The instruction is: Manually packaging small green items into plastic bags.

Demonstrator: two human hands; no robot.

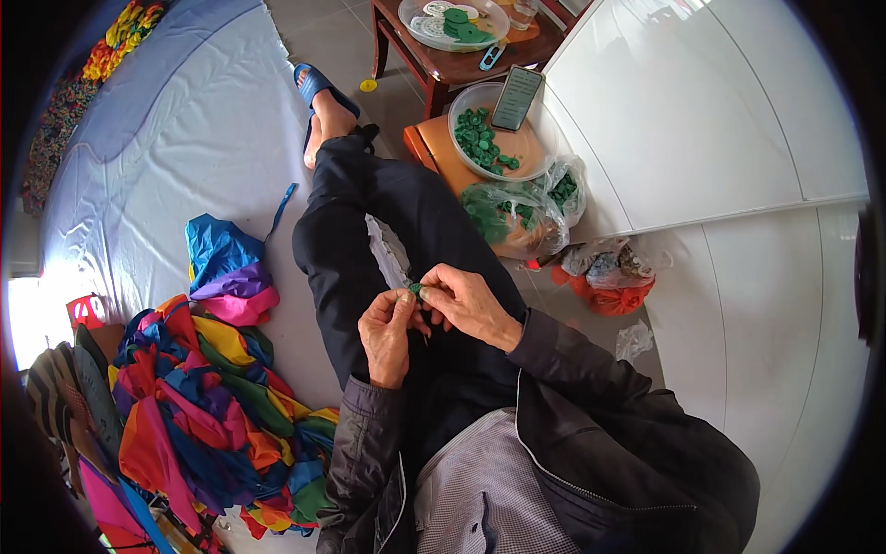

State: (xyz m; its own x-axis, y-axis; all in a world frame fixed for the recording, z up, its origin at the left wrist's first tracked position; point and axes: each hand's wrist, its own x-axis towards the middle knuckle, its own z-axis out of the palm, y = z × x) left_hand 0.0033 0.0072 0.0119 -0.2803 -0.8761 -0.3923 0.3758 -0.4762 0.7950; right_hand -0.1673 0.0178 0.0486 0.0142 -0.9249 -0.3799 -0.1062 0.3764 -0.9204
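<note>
Over the lap in dark trousers, the left hand [388, 328] and right hand [469, 303] meet, fingertips of both pinching one small round green plastic piece [415, 290] between them. At one o'clock, a clear shallow bowl [529, 148] holds more green pieces. At eight o'clock lies a heap of multicoloured fabric [208, 397].

Soft daylight; glare at left edge; fisheye bends dark rim

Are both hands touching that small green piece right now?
Touching. The head view shows the small green piece pinched between the left hand fingertips and the right hand fingertips, with no gap visible on either side.
</note>
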